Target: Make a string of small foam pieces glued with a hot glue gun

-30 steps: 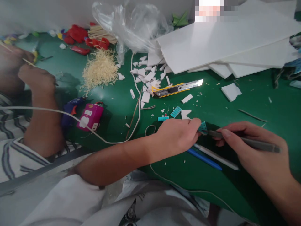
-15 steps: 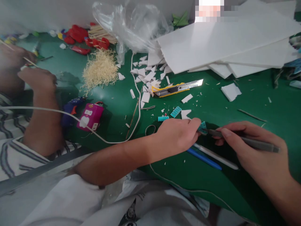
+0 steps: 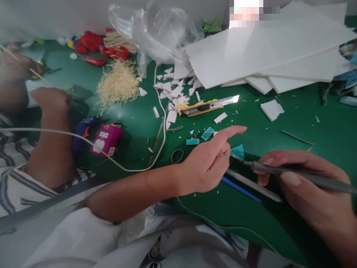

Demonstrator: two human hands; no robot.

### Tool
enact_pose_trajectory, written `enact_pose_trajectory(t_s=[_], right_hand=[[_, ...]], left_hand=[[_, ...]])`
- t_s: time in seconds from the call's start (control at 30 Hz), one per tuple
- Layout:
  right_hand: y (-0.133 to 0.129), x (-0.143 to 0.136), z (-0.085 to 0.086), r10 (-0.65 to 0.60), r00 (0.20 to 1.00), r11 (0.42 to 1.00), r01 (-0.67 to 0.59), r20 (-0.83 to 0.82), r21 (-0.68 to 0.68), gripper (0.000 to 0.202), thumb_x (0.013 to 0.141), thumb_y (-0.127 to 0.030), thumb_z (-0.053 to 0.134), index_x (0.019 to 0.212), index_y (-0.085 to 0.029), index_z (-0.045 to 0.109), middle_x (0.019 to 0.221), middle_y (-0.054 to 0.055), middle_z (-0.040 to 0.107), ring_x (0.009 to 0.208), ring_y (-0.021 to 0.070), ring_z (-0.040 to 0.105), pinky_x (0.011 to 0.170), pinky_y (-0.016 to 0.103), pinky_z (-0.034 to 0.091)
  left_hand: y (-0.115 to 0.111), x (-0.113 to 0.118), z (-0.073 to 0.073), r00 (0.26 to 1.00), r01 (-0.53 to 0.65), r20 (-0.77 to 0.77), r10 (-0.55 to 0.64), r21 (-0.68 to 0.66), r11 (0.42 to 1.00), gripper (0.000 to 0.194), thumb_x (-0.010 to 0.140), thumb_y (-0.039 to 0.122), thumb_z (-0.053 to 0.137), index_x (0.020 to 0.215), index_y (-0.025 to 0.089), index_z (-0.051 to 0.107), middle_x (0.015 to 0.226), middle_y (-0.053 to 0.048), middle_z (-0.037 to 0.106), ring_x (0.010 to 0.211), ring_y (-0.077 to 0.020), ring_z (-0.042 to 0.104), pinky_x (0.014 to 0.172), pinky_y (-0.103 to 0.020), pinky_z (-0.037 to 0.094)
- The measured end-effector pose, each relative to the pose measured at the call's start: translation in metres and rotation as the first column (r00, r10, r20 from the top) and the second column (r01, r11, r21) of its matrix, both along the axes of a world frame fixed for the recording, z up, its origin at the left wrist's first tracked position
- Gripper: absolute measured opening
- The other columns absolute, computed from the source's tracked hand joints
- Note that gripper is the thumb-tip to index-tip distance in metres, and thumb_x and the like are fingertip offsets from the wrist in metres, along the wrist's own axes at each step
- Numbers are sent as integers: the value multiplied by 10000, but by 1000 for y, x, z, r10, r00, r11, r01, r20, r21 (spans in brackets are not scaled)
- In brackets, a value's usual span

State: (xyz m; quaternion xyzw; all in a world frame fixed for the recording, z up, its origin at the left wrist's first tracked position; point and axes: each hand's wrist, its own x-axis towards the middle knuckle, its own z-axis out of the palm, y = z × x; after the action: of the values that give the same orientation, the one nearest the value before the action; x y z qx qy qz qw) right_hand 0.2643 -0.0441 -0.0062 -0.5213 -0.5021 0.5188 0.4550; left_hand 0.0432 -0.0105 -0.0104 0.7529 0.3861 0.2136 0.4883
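My left hand (image 3: 205, 163) has its index finger stretched out over the table and the other fingers curled in. A small teal patterned piece (image 3: 238, 152) with a pale edge sticks out from the curled fingers, which cover its near end. In my right hand (image 3: 312, 186) is a grey pen-shaped craft knife (image 3: 295, 175), its thin metal tip close to the lower edge of that piece. Below the left fingers lie a white pen-like stick (image 3: 256, 186) and a blue one (image 3: 242, 189). Two more teal pieces, one flat (image 3: 192, 142) and one ridged (image 3: 208, 133), rest beyond the wrist.
A yellow utility knife (image 3: 209, 105) lies blade out beside white foam scraps (image 3: 172, 116). White foam sheets (image 3: 245, 52) and a clear plastic bag (image 3: 170, 31) are behind. A white cable (image 3: 134, 170) runs from a magenta power socket (image 3: 107, 139). At left, a co-worker's hands (image 3: 51, 98) hold a thin stick.
My left index finger has lifted off the teal piece and straightened out. The right hand has shifted slightly right and down, drawing the knife tip back a little. The co-worker's near hand has shifted slightly.
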Motion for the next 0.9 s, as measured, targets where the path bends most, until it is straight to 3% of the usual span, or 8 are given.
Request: enact_pose_trajectory(t_s=[0.17,0.33,0.47,0.57,0.73,0.83,0.9], right_hand=[[-2,2,2,69,996,997,-70,55,20,133,814,-466,765,878,-360,812,807,32,784,573,203,714,597,343,615],[-2,4,2,109,976,994,-112,188,4,172,818,-493,754,836,-333,815,753,38,776,569,199,715,562,312,607],[-1,3,3,82,995,996,-80,53,-41,145,788,-457,799,860,-332,811,725,25,772,529,192,705,526,304,611],[3,-1,2,82,994,995,-85,-77,-46,149,759,-480,824,853,-365,811,706,13,774,494,180,694,467,272,586],[6,-1,-2,137,983,989,-143,-125,-39,122,772,-457,823,887,-416,814,702,-3,781,506,160,707,509,237,602],[5,2,-1,152,982,988,-154,-110,-16,125,789,-456,811,914,-443,812,707,-18,781,517,143,711,530,210,604],[5,2,1,185,980,983,-186,-73,-2,146,800,-432,809,943,-459,809,717,-28,783,535,134,721,546,189,604]], left_hand=[[0,2,4,1000,23,10,-22,-44,999,640,942,201,251,1578,143,205,738,-2,601,681,-185,613,677,-340,547],[-4,2,4,999,37,23,-36,-39,999,674,925,176,320,1587,176,193,868,-38,667,689,-164,619,687,-319,545],[-5,2,-6,984,18,175,-21,14,1000,607,978,224,384,1565,202,232,858,-18,641,643,-129,551,614,-271,499],[-5,6,-15,921,-18,390,-8,62,998,557,981,264,490,1510,207,329,850,-2,616,619,-100,508,571,-236,464],[-5,12,-16,853,-47,515,85,-85,995,270,925,196,639,1192,192,599,887,-11,650,700,-85,607,636,-195,524],[-5,12,-12,854,-42,500,141,-204,978,190,886,210,707,1046,182,608,886,-14,668,751,-103,659,656,-194,541],[-6,11,-11,873,9,479,94,-210,978,233,909,232,679,1119,190,586,886,-14,659,753,-113,658,658,-210,544]])
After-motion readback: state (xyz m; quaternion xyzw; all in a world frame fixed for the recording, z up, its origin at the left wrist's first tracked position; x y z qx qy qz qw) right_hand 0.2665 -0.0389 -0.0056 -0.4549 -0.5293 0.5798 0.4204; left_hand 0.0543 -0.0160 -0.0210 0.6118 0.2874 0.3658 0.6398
